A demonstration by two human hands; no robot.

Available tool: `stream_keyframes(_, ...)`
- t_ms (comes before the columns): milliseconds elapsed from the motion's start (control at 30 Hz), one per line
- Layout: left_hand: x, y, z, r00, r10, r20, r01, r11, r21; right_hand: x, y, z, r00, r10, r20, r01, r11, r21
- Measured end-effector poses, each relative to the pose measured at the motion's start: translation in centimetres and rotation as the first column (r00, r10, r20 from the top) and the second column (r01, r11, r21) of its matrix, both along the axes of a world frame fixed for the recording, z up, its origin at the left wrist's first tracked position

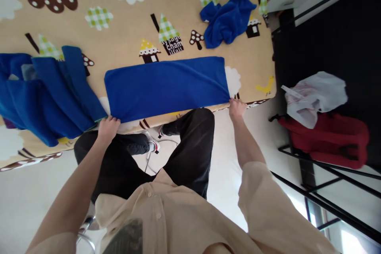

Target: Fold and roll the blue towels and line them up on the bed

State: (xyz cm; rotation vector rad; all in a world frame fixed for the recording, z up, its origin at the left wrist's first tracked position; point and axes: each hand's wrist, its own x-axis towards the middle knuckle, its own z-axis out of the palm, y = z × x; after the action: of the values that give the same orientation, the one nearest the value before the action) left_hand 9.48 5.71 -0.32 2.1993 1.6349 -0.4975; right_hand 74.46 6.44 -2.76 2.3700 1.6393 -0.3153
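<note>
Left hand (108, 129) and right hand (237, 108) each pinch a near corner of this long blue soft-fabric rectangle (166, 87), lying pretty flat along the beige cartoon-print tabletop (125, 27)'s near edge.

Both arms reach forward, hands well apart. Left hand (109, 129) knuckles up, fingers curled into a pinch; right hand (237, 109) also pinching. Left forearm (76, 182), right forearm (249, 141) both angle inward.

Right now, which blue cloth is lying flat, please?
The middle cloth, between the left hand and right hand; the left pile is rumpled, the far cloth bunched.
</note>
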Motion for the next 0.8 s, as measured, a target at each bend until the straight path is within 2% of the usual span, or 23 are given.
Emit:
stream_keyframes(100,1.9,0.4,0.0,0.991,-0.013,-0.130,0.009,1.000,-0.030,-0.3,0.6,0.1,0.991,-0.132,-0.029,0.133,0.990,0.055)
stream_keyframes(167,4.2,1.0,0.1,0.988,-0.007,-0.153,0.009,1.000,0.016,-1.4,1.7,0.5,0.981,-0.194,-0.033,0.196,0.966,0.167)
stream_keyframes(200,5.5,1.4,0.1,0.992,0.001,-0.126,0.006,0.998,0.055,-2.3,2.4,0.6,0.982,-0.182,-0.047,0.188,0.954,0.234)
stream_keyframes(300,9.9,2.9,-0.6,0.998,0.043,0.041,-0.048,0.989,0.142,-5.9,4.4,0.6,0.991,0.014,-0.136,0.036,0.933,0.359)
stream_keyframes(367,12.4,3.6,-2.0,0.985,0.086,0.147,-0.108,0.982,0.153,-8.5,5.2,-0.3,0.962,0.172,-0.214,-0.092,0.936,0.339)
stream_keyframes(433,14.2,3.9,-4.1,0.967,0.144,0.212,-0.179,0.971,0.160,-10.4,5.3,-1.7,0.931,0.236,-0.279,-0.158,0.948,0.275)
stream_keyframes(533,15.2,3.3,-7.4,0.943,0.248,0.222,-0.293,0.935,0.201,-11.5,4.9,-3.8,0.936,0.191,-0.294,-0.131,0.968,0.213)
stream_keyframes(600,15.0,2.8,-9.0,0.930,0.293,0.224,-0.339,0.918,0.206,-11.4,4.6,-4.6,0.943,0.169,-0.286,-0.112,0.972,0.205)
stream_keyframes(700,14.4,2.5,-10.1,0.911,0.330,0.249,-0.374,0.914,0.158,-11.1,4.4,-4.8,0.946,0.158,-0.283,-0.108,0.977,0.184)
stream_keyframes(800,14.1,2.5,-10.3,0.900,0.340,0.272,-0.381,0.917,0.115,-11.3,4.7,-4.0,0.955,0.140,-0.261,-0.100,0.982,0.160)
